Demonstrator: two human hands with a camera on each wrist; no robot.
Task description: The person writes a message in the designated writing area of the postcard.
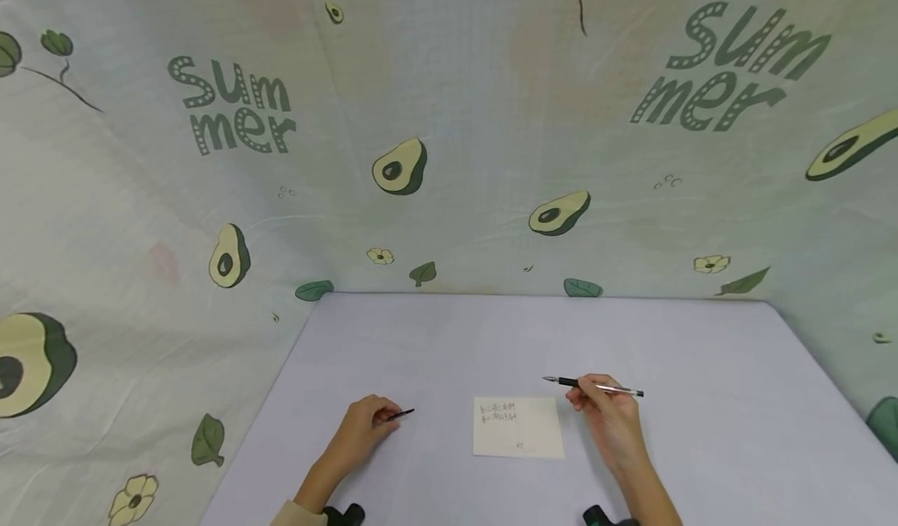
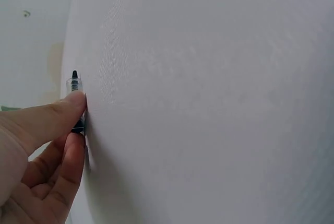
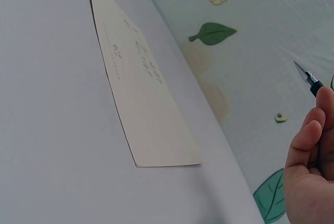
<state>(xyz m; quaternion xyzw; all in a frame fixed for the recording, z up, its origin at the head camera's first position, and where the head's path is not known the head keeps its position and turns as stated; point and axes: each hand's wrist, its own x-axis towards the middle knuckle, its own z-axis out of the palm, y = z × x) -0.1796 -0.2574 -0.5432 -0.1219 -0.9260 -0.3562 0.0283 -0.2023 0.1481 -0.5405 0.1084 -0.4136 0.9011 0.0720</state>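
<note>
A black-and-clear pen [image 1: 620,390] is pinched in my right hand [image 1: 616,425], above the table just right of the card. Its bare pointed tip [image 3: 300,67] faces left in the head view. Between thumb and fingers my left hand [image 1: 363,430] grips a clear pen cap with a black clip [image 2: 75,84], low over the table to the card's left. Part of the cap is hidden by the thumb. A cream card [image 1: 519,439] lies flat between the hands, with two lines of handwriting at its upper left and a small mark lower down.
The white table [image 1: 435,339] runs back to a hanging cloth [image 1: 470,222] printed with avocados, leaves and lettering. Dark wrist-worn devices [image 1: 345,515] show at the bottom edge near both wrists.
</note>
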